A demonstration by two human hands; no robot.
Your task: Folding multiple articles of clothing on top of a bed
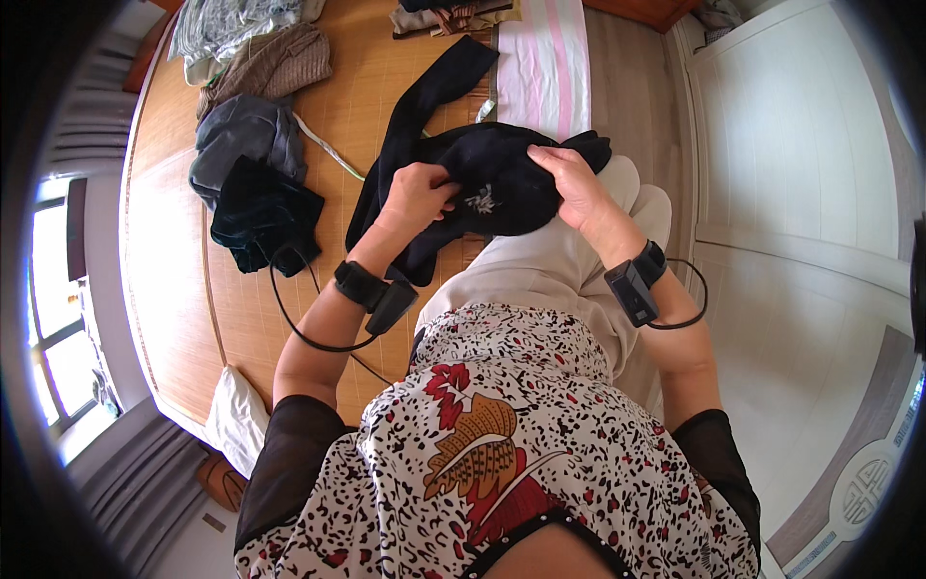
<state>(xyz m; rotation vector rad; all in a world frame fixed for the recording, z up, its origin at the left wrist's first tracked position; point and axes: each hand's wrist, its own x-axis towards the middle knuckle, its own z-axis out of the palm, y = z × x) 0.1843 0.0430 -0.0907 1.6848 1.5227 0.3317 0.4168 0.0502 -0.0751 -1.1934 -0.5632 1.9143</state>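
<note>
A black knit garment (506,174) with a pale decoration on it lies across my lap and the bed's edge, one long sleeve stretched away from me. My left hand (419,194) pinches its fabric just left of the decoration, fingers curled. On the garment's right part, my right hand (568,184) grips the cloth between thumb and fingers. Both wrists carry black strapped devices with cables.
On the bed mat (362,79), a dark green velvet garment (264,213), a grey garment (249,141) and a brown knit garment (278,61) lie at the left. A pink-striped cloth (542,72) lies beyond. White cabinet doors (796,145) stand at the right.
</note>
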